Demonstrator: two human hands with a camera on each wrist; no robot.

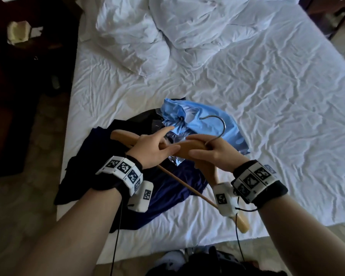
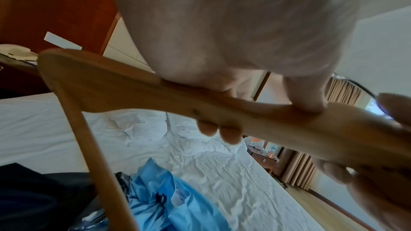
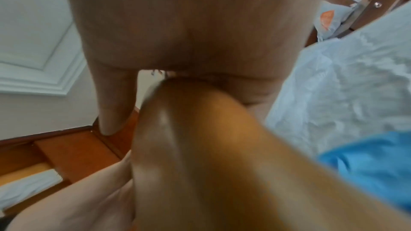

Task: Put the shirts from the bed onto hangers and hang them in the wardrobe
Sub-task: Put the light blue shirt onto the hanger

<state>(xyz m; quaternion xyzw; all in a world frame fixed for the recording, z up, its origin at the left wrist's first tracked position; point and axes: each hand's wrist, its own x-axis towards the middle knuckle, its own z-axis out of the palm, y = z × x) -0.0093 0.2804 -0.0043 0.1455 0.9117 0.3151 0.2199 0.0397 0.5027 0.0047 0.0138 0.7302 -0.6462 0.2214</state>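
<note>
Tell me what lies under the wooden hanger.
Under the wooden hanger, held by the left hand and right hand, lie a dark navy shirt and a crumpled light blue shirt on the white bed sheet. Anything beneath the shirts is covered.

Place: a bedroom, looks like a hotel room or a home
Bed: wide bed [image 1: 267, 108] under a creased white sheet, with rumpled white pillows [image 1: 131, 36] at its head
Furniture: dark reddish wooden unit [image 1: 14, 96] just beside the bed on one side; a wooden bedside table [image 2: 264, 160] with a drawer knob on the other
Window side: beige curtains [image 2: 298, 169] hanging to the floor
Walls and ceiling: pale, with white moulded trim [image 3: 44, 69]
Floor: light wooden boards [image 2: 329, 205] along the bed
Clothing: shirts [image 1: 203, 120] heaped on the sheet
</note>
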